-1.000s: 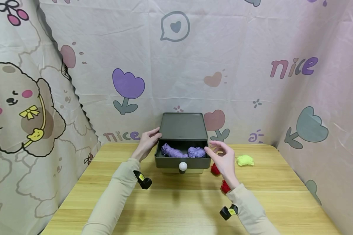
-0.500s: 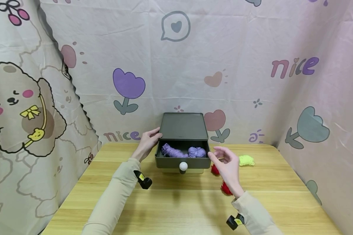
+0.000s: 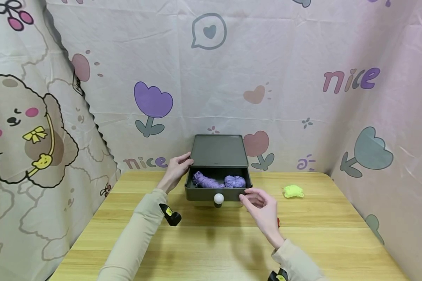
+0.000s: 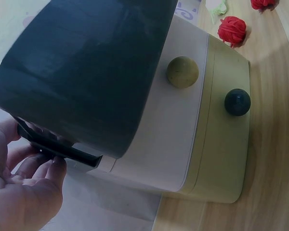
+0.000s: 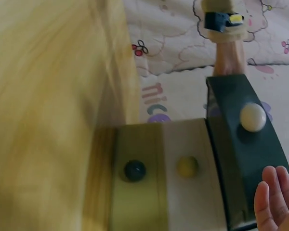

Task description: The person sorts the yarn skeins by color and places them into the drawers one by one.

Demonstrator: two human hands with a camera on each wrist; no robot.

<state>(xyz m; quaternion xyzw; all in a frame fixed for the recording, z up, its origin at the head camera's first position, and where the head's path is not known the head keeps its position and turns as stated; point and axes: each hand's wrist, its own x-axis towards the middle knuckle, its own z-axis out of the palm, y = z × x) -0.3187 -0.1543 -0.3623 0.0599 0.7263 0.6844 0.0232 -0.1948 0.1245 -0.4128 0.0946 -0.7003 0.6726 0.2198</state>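
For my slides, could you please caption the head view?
Left hand on the dark-topped box, right hand by the front corner of the open drawer, which holds two purple yarn bundles.

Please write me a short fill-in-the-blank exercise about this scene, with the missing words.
1. The open drawer is the ____ tier of three.
2. It holds ____ purple yarn bundles.
3. The right hand is nearest the ____ knob.
4. The round balls in the left wrist view are ____.

Missing words: top; two; white; red.
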